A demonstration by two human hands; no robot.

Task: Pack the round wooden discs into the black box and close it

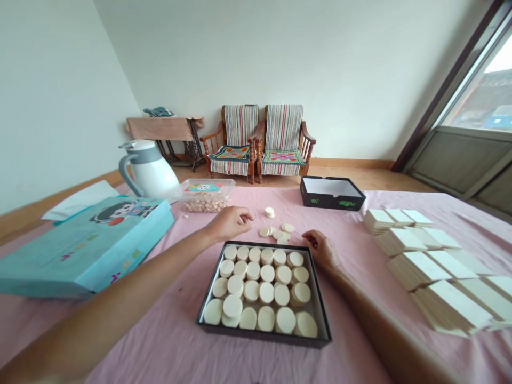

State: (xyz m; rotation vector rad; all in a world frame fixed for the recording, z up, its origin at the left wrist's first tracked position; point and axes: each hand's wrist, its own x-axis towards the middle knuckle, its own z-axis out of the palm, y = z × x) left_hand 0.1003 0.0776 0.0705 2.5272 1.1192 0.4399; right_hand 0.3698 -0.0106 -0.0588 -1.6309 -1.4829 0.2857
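My left hand (231, 223) hovers over the pink cloth, left of some loose pale wooden discs (276, 233). Its fingers are curled in, and whether anything is inside them is hidden. To the right of those discs, my right hand (322, 248) is beside the far right corner of a black-edged box (262, 339), fingers bent together, their grip hidden. Rows of round wooden discs (266, 292) fill much of this box in stacks of differing height. A short stack of discs (269, 212) stands farther back on the cloth.
Stacks of pale rectangular boards (424, 266) stand at right. Behind is a black box lid (333, 193). At left are a light-blue carton (80, 245), a white-grey jug (150, 170) and a clear tub (206, 196) of small round pieces. Two armchairs (258, 141) stand beyond.
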